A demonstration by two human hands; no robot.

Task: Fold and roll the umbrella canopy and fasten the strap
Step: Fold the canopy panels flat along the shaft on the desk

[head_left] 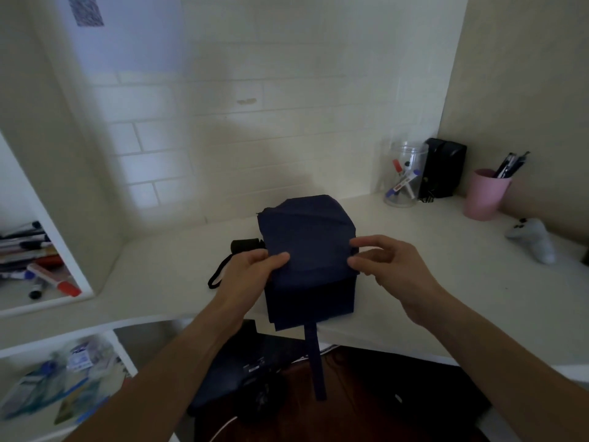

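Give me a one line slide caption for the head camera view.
Both hands, left and right, pinch the navy umbrella canopy on the desk, strap dangling unfastened.

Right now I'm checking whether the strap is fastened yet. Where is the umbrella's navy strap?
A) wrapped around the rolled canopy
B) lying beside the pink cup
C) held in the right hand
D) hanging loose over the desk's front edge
D: the strap dangles free below the desk edge, while the left hand and right hand pinch the folded canopy.

A home study nook: a white tabletop [414,250] against a painted brick wall [223,138], with a pink pen cup [484,194], marker jar [403,175], game controller [534,239] and a stationery shelf [35,301] at left.
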